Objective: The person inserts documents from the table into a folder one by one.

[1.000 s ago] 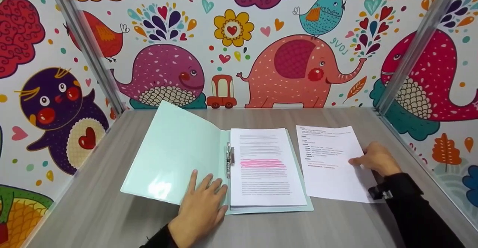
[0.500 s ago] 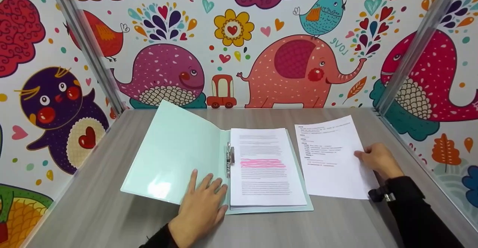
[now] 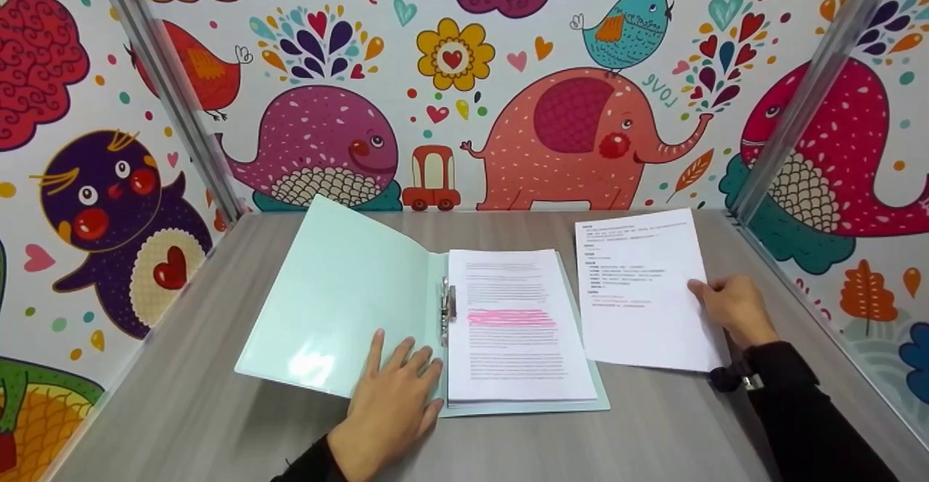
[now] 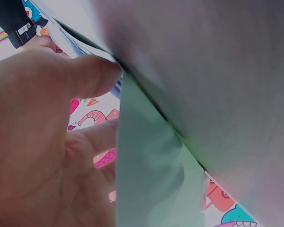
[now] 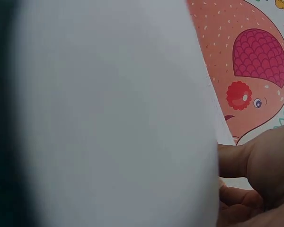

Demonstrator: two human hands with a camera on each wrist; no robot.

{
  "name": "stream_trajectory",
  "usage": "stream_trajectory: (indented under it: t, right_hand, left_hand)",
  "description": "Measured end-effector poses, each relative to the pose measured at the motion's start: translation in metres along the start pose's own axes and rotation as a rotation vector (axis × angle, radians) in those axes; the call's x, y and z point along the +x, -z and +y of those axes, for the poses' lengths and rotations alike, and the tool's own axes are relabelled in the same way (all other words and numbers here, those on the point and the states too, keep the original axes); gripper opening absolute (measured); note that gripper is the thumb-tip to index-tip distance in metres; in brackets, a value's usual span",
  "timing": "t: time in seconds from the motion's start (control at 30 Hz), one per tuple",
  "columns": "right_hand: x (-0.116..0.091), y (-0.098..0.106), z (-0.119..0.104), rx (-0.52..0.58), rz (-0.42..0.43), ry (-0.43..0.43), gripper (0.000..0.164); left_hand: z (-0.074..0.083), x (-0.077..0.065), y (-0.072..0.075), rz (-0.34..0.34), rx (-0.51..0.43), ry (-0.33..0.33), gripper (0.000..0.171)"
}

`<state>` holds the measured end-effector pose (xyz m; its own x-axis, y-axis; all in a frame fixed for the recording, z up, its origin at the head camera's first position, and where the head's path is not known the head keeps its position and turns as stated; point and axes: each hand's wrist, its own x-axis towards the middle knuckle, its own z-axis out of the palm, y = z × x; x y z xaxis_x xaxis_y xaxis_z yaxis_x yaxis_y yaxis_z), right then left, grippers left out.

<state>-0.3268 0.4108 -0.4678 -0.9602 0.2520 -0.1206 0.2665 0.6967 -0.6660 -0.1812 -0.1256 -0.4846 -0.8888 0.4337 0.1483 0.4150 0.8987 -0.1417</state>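
Note:
A pale green folder (image 3: 341, 293) lies open on the grey table (image 3: 218, 417). A stack of printed pages (image 3: 512, 337) with pink highlighted lines sits on its right half, beside a metal clip (image 3: 446, 308) at the spine. My left hand (image 3: 395, 384) presses flat on the folder's left cover near the spine; in the left wrist view that hand (image 4: 42, 142) lies against the green cover (image 4: 151, 179). My right hand (image 3: 726, 306) pinches the right edge of a loose printed sheet (image 3: 639, 293), held tilted just above the table. The sheet (image 5: 109, 118) fills the right wrist view, its fingers (image 5: 255, 175) at its edge.
Walls covered in bright cartoon animals close the table in at the back (image 3: 566, 126), left (image 3: 94, 199) and right (image 3: 856, 177). Metal posts (image 3: 170, 90) stand in the back corners. Bare tabletop lies in front of the folder and to its left.
My right hand has lifted the loose sheet off the table and drawn it slightly back, so its far edge now stands higher. The left hand and the folder have stayed put.

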Motion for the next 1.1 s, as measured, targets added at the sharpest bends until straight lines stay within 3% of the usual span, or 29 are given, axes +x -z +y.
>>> stream_trajectory:
  t: [0.27, 0.5, 0.87, 1.1]
  right_hand:
    - [0.001, 0.002, -0.007, 0.065, 0.044, -0.052, 0.072]
    - [-0.002, 0.000, -0.018, 0.156, 0.059, -0.092, 0.072]
    - [0.001, 0.006, -0.026, 0.189, 0.055, -0.117, 0.075]
    - [0.001, 0.011, -0.026, 0.186, 0.074, -0.132, 0.073]
  left_hand:
    - [0.000, 0.001, 0.000, 0.001, 0.011, -0.001, 0.053]
    - [0.000, 0.001, 0.002, -0.052, -0.005, 0.011, 0.053]
    - [0.000, 0.000, 0.002, -0.021, 0.010, 0.006, 0.052]
    - [0.000, 0.001, 0.003, -0.075, -0.025, 0.015, 0.054]
